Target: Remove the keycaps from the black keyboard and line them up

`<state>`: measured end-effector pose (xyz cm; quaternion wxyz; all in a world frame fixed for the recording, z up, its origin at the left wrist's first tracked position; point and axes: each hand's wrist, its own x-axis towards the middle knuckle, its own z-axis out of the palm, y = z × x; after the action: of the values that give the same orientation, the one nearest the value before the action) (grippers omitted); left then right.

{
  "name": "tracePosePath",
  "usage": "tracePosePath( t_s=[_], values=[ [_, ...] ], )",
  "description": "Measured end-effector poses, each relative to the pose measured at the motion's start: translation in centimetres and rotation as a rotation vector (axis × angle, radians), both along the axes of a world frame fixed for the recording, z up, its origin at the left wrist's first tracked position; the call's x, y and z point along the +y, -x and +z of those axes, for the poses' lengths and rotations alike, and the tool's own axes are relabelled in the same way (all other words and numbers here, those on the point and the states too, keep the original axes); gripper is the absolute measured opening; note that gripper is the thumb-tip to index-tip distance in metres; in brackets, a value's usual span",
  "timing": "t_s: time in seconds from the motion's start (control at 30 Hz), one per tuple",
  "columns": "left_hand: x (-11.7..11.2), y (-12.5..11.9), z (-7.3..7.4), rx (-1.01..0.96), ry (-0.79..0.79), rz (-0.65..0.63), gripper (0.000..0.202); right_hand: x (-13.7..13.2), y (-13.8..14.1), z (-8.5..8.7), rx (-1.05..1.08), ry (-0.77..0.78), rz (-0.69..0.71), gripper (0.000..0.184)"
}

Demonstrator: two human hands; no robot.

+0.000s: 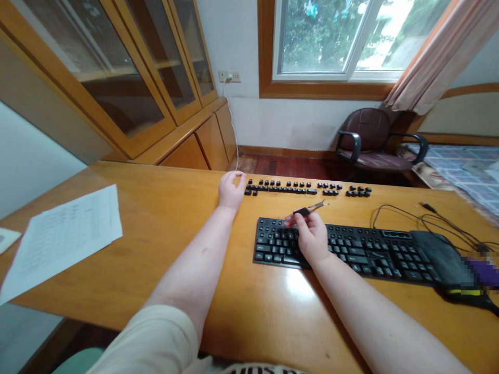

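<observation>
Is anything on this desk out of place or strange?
Yes. Many loose keycaps lie in rows on the desk behind the keyboard, not on it. The left hand is at their left end; the right hand holds a small tool.

Far past the right hand, a daylit window sits in the white wall; a brown armchair stands below it, glass-fronted wooden cabinets left of the left hand

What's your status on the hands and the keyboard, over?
Left hand at left end of loose key row, grip unclear. Right hand holds small tool over keyboard. Cable lies right, apart from both hands.
</observation>
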<state>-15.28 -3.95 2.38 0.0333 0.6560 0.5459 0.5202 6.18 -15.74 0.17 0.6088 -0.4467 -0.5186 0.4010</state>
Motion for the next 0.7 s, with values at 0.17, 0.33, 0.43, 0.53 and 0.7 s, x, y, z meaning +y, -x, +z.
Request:
tracePosePath(
  t_s=[0.17, 0.33, 0.43, 0.53, 0.7],
  values=[
    [-4.2, -2.6, 4.4, -0.176, 0.105, -0.261, 0.022, 0.7, -0.8, 1.4, -0.476, -0.01, -0.022, 0.023],
    [-9.7, -4.8, 2.3, 0.254, 0.432, -0.472, 0.018, 1.1, -1.0, 2.3, -0.783, -0.043, 0.115, 0.02],
    [-11.6, -4.8, -0.2, 0.346, 0.491, -0.466, 0.023, 1.0, -0.7, 2.1, -0.845, -0.054, 0.158, 0.02],
    [-12.0, -4.5, -1.4, 0.406, 0.472, -0.477, 0.028, 0.9, -0.5, 1.8, -0.883, -0.034, 0.157, 0.021],
    [-11.7, -4.1, -1.6, 0.45, 0.425, -0.476, 0.027, 1.0, -0.6, 1.4, -0.916, -0.015, 0.175, 0.022]
  ],
)
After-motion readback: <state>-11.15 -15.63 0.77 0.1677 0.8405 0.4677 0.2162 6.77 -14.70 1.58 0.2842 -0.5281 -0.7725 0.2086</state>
